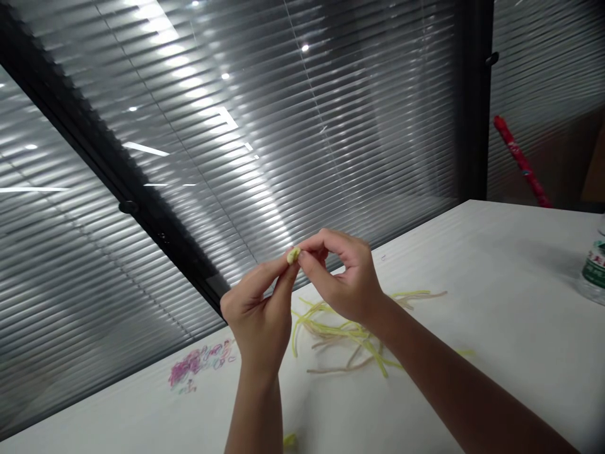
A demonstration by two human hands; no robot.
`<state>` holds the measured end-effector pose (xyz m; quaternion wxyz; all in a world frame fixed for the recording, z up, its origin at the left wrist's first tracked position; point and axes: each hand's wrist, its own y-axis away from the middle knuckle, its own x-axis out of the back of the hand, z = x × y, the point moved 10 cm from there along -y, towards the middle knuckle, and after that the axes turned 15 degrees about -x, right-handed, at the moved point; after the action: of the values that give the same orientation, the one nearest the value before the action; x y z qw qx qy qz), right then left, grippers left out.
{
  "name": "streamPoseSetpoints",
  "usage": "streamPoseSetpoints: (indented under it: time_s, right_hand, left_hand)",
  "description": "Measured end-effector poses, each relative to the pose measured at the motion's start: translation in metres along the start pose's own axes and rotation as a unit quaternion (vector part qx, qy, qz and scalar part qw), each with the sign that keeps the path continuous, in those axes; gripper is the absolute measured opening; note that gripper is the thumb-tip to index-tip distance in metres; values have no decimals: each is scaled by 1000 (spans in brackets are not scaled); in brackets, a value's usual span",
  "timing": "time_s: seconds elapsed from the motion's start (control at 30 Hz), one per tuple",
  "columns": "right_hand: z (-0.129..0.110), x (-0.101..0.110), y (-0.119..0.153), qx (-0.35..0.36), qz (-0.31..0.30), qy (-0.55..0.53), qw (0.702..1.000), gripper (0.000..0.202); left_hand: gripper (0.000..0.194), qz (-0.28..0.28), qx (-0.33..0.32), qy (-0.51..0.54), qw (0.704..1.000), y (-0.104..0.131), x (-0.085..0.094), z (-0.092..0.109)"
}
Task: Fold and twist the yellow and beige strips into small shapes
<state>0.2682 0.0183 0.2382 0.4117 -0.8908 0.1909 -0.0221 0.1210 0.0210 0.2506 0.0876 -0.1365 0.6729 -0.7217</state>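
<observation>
Both hands meet above the white table [520, 284], fingertips touching. A small pale yellow piece [293, 255], perhaps knotted or coiled, is pinched between them. My left hand [259, 302] holds it from the left between thumb and forefinger. From the right, my right hand [347, 271] has its thumb and forefinger closed on the same piece. Below and behind the right hand, loose yellow and beige strands [340, 331] lie in a tangled spread on the table. Part of them is hidden by the right hand and forearm.
Small pink, purple and bluish loops [201, 362] lie at the left of the table. A clear bottle with a green label [594, 268] stands at the right edge. A yellow bit [290, 439] shows near the left forearm. Blinds and a red rod-like object [522, 161] are beyond the table.
</observation>
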Motion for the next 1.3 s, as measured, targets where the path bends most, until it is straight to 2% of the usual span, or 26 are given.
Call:
streamPoseSetpoints:
  time_s: [0.4,0.6,0.9,1.13,1.23,1.3]
  right_hand:
    - [-15,-1,5,88,33,123,988,11]
    - [-17,2,6,82,74,134,985,15]
    - [-12,3,9,51,111,110,986,11]
    - [-7,4,10,33,121,124,984,15]
    - [-3,4,10,24,122,133,983,17]
    - [3,1,6,6,97,139,986,17]
  left_hand:
    - [23,1,-32,-49,998,1,1,4]
    - [26,-24,-71,-93,993,0,0,9]
    - [22,-44,-65,-109,991,-1,-1,7]
    - [18,-92,-6,-100,991,0,-8,1]
    - [15,-131,69,-73,986,4,-14,-13]
    - [13,-159,136,-26,978,11,-21,-24]
